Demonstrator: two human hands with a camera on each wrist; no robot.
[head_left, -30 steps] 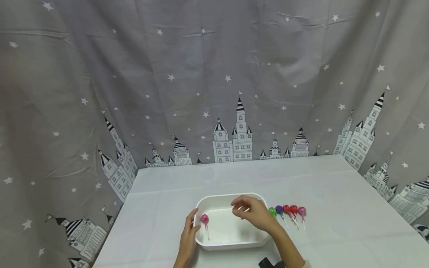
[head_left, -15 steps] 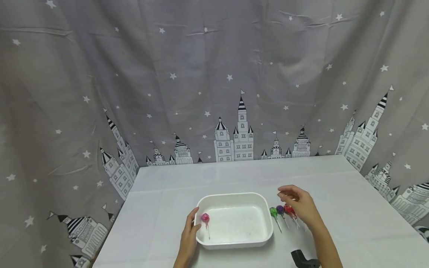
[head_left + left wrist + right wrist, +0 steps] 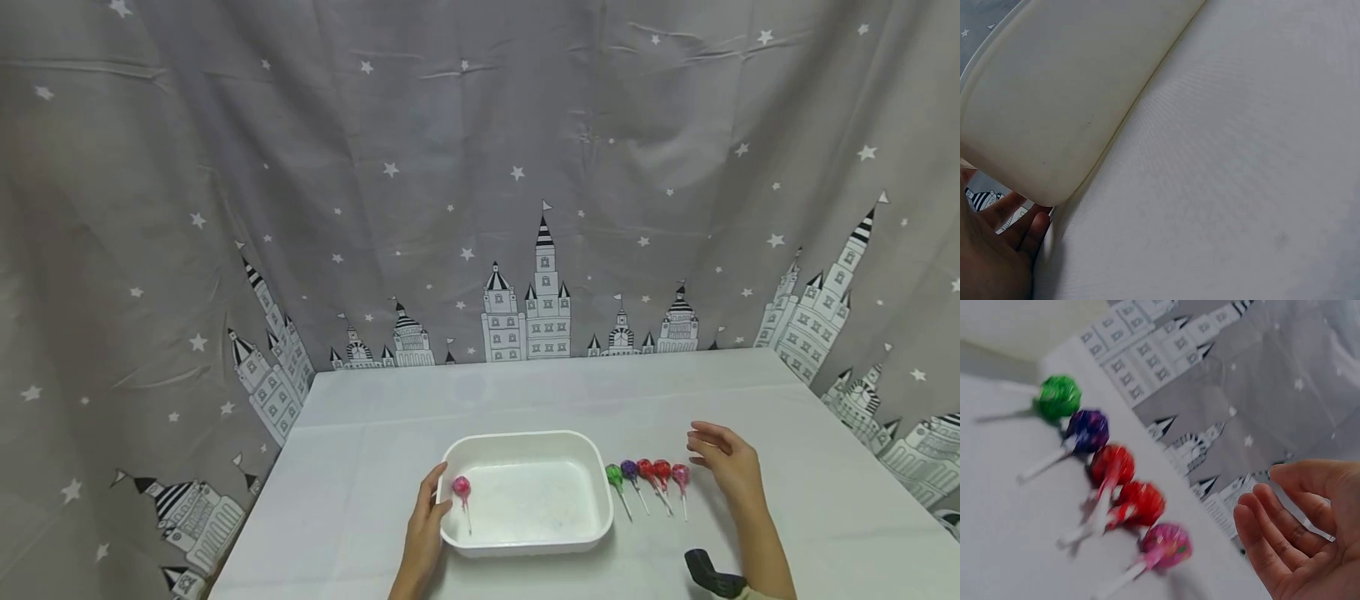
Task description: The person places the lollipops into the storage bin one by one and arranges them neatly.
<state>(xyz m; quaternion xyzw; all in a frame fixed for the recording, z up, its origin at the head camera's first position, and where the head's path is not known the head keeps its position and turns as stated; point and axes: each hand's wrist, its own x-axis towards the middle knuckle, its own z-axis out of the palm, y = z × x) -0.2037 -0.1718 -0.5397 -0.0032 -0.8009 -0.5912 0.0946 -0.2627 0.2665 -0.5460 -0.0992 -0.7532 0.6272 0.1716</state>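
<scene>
A shallow white plastic tray (image 3: 525, 549) stands on the table with a pink lollipop (image 3: 462, 487) inside, near its left wall. My left hand (image 3: 424, 529) grips the tray's left side, thumb at the rim and fingers along the outside. To the tray's right lies a row of wrapped lollipops: a green lollipop (image 3: 1059, 397), a purple lollipop (image 3: 1087, 431), two red ones and a pink-purple lollipop (image 3: 1167, 544). Just right of that row, my right hand (image 3: 727, 467) hovers with nothing in it, its fingers loosely bent and the thumb apart from them.
The table (image 3: 360, 467) wears a white cover. Behind and around it hangs a grey curtain (image 3: 420, 150) printed with stars and castles. A black wrist-camera mount (image 3: 712, 573) sits by the right forearm.
My right hand has moved from above the tray, over the row of lollipops, to the right of the row, uncovering all of them. The left hand has kept its place on the tray.
</scene>
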